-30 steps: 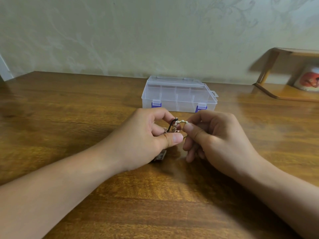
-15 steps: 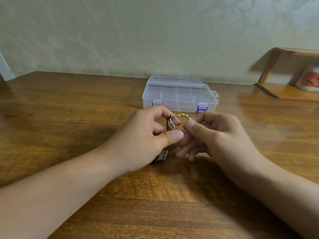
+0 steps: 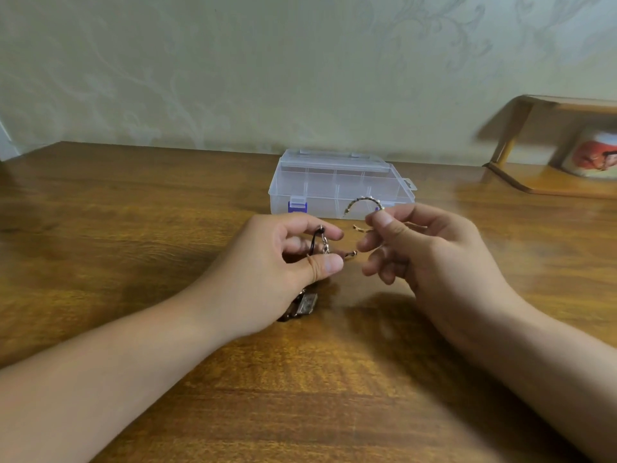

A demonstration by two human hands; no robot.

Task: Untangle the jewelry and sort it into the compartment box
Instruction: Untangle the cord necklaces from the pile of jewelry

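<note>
Jewelry: 1 bangle (image 3: 362,202) in R hand (image 3: 420,248), 1 tangle (image 3: 320,243) in L hand (image 3: 277,262); 1 box (image 3: 337,182).

Brown wooden table (image 3: 133,228): bare surface to the left, to the right and in the foreground. Clear plastic compartment box with blue latches (image 3: 334,185): lid closed, stands at centre rear just behind both hands, blocks a straight reach towards the wall. Left hand (image 3: 267,265) and right hand (image 3: 430,252): narrow gap between them, crossed by a thin chain (image 3: 350,253). Wooden shelf unit (image 3: 551,182): far right rear, well apart from the box, open table between them.
</note>
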